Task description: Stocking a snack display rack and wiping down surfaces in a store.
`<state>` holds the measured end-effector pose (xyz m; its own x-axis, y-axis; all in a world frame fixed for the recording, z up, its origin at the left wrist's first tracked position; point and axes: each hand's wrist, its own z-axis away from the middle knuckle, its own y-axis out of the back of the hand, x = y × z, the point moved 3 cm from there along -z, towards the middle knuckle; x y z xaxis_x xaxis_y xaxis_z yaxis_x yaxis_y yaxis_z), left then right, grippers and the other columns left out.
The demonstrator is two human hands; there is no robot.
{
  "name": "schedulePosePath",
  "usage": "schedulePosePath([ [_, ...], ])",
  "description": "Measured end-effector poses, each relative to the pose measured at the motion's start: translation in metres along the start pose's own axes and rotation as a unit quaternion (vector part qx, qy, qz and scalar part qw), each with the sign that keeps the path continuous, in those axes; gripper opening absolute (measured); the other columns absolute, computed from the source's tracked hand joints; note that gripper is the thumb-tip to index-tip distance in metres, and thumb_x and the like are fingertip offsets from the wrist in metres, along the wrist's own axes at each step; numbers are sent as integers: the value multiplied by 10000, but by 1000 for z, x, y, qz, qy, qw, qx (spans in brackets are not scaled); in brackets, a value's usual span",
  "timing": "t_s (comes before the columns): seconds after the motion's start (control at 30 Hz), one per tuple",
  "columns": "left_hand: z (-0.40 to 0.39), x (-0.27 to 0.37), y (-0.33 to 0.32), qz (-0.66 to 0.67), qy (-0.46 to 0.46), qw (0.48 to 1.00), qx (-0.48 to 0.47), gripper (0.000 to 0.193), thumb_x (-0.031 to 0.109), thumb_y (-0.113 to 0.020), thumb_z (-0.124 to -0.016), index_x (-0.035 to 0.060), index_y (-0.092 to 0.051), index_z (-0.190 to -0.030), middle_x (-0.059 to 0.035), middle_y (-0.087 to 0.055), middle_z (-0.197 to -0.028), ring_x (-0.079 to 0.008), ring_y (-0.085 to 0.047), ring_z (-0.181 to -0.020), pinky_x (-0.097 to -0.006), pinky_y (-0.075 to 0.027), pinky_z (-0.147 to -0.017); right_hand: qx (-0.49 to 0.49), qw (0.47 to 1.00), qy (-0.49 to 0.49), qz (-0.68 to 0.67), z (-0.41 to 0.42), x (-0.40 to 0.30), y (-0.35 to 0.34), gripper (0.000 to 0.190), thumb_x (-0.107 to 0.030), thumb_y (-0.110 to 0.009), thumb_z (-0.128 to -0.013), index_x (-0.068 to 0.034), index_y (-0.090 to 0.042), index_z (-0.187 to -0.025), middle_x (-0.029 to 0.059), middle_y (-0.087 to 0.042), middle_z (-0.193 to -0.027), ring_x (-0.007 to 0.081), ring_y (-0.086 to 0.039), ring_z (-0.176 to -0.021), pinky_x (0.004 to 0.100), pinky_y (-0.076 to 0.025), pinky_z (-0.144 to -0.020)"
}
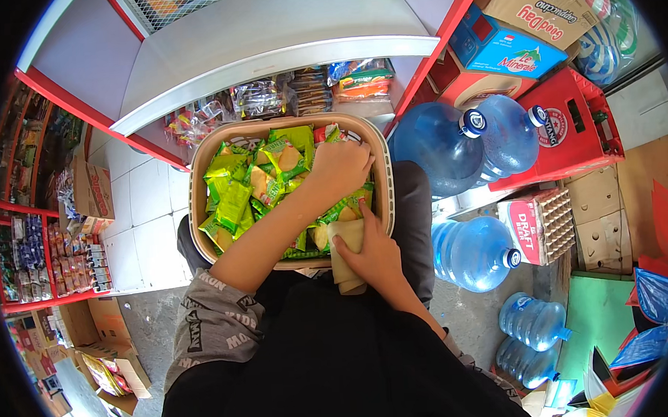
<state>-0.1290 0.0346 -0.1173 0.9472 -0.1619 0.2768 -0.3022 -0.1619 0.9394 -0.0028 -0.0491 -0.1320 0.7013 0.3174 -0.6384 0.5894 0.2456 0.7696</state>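
A tan plastic basket [195, 187] sits on my lap, filled with green snack packets [234, 205]. My left hand [340, 165] reaches across the basket to its right inner side. Its fingers curl downward over the packets, and what they grip, if anything, is hidden. Lower down, my right hand [373, 254] holds a folded beige cloth [347, 253] against the basket's near right rim. The index finger of that hand points up beside a green packet [362, 197] at the basket's edge. A bit of red wrapper [324, 133] shows beyond my left hand.
A white shelf with a red frame [280, 52] stands just beyond the basket, with packaged goods [257, 99] on its lower level. Large blue water jugs [438, 146], a red bottle crate [579, 122] and stacked cartons [509, 43] crowd the right. Cardboard boxes [106, 345] stand at left.
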Motion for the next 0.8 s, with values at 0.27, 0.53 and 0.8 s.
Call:
schedulePosePath([
  [0.27,-7,-7,9,-56,-11,998,36,191,238,-541,-781,54,-588,-767,-95,-605,-701,-249,-606,-657,-379,-468,-527,-37,999,7,34,13,-13,3,538,-288,-615,-728,-89,-412,-1185,118,-509,-1026,327,-582,-806,408,-486,-620],
  [0.53,-31,2,41,-174,-114,959,192,127,207,-559,-755,94,-553,-698,-21,-554,-678,-189,-560,-685,-352,-415,-654,62,980,22,-189,6,12,16,437,-158,-641,-728,-40,-477,-1116,115,-541,-969,242,-576,-832,328,-480,-678],
  [0.8,-69,53,71,-177,-192,932,252,93,190,-570,-728,116,-556,-673,-12,-563,-672,-160,-558,-683,-350,-353,-704,39,770,-200,-605,10,67,52,380,-191,-559,-802,-13,-489,-1130,118,-571,-967,165,-574,-843,253,-486,-700],
])
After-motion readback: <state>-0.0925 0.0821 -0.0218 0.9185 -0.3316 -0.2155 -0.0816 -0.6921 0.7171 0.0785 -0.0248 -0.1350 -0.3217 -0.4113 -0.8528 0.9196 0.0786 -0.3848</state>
